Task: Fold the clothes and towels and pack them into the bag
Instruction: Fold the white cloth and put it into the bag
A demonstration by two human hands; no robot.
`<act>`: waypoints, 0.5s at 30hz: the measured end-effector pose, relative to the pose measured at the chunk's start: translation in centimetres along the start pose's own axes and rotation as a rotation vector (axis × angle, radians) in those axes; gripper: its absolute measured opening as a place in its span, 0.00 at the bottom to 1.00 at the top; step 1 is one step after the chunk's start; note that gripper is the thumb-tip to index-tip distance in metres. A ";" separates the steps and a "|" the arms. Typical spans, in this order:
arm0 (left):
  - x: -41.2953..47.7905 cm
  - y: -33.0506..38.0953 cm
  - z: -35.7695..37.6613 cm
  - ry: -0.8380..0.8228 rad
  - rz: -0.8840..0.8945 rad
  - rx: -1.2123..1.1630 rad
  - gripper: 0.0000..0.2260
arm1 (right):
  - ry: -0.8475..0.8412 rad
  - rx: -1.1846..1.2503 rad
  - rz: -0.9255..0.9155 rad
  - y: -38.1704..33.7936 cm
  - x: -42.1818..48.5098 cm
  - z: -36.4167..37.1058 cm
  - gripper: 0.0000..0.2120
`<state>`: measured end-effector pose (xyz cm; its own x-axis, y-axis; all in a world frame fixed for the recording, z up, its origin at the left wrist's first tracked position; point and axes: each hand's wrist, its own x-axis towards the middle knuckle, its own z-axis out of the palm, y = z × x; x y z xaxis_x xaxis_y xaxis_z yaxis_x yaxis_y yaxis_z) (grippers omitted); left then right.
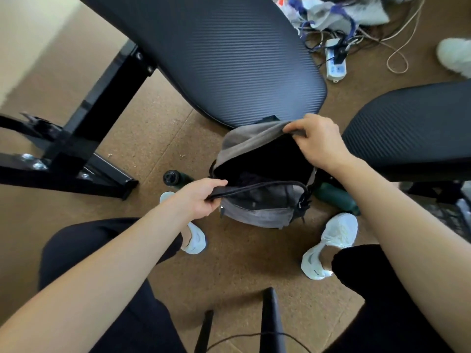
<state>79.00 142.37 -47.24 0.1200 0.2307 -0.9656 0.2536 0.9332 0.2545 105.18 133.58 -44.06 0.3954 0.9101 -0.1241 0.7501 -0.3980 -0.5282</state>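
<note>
Bag (257, 212) sits on the floor (242, 263) between your white shoes (331, 240), just in front of a black chair (229, 59). Your left hand (196, 200) pinches the near rim, fingers (215, 184) curled round its dark edge. Your right hand (318, 141) grips the far grey flap, fingers folded over it. The mouth is wide open, dark cloth (252, 178) showing inside. A green bottle (336, 197) lies just beside the bag.

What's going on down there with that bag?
A person is sitting and holding a grey bag open on the floor between their feet. The left hand grips the near edge of the opening, and the right hand pulls up the far flap. It is dark inside, and something dark seems to be in there already. Neither hand holds any clothes. A green bottle is beside the bag.
</note>
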 end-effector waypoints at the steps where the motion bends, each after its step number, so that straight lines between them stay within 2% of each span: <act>1: 0.1 -0.1 0.3 -0.008 0.002 -0.004 0.03 | -0.048 -0.013 0.013 0.2 0.1 0.2 0.15; 3: 0.3 -0.6 0.7 -0.031 0.009 -0.022 0.06 | -0.068 -0.001 0.041 0.5 0.4 0.1 0.15; 6: 0.8 -1.4 0.9 -0.065 0.044 -0.055 0.17 | -0.116 -0.043 0.035 0.6 0.6 0.5 0.16; 10: 0.8 -0.8 0.9 -0.292 0.121 -0.092 0.17 | -0.198 -0.084 0.027 -0.6 -0.3 1.7 0.20; 13: 1.0 -0.3 0.4 -0.354 0.149 0.045 0.20 | -0.071 -0.067 -0.106 -2.9 -1.7 2.8 0.16; 15: 1.6 -0.4 -0.7 -0.348 0.130 0.095 0.21 | -0.067 -0.057 -0.265 -4.9 -2.8 3.8 0.15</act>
<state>78.43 142.58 -48.96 0.4712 0.2234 -0.8533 0.3006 0.8688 0.3935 98.41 133.43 -44.27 0.1471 0.9881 -0.0441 0.8522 -0.1492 -0.5015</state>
